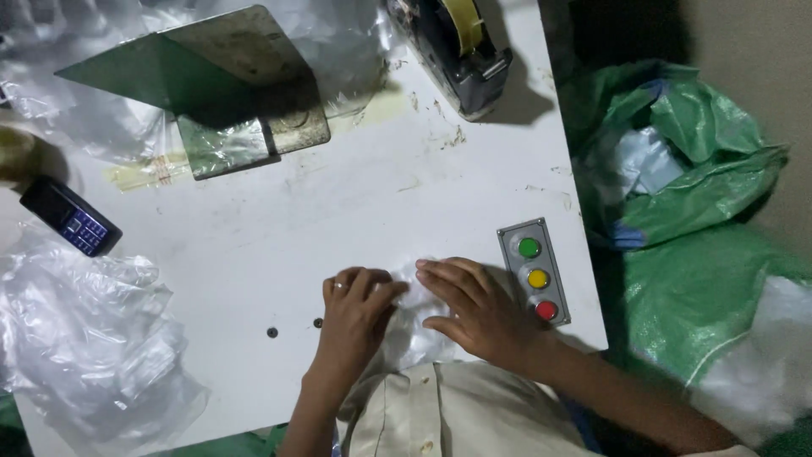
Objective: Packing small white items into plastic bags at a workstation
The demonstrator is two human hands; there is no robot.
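A crumpled clear plastic bag is being pressed flat on the white table at six o'clock, beneath the left hand and right hand, fingers spread, nothing clasped.

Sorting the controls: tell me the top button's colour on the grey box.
Green, on the button box beside the right hand; head view.
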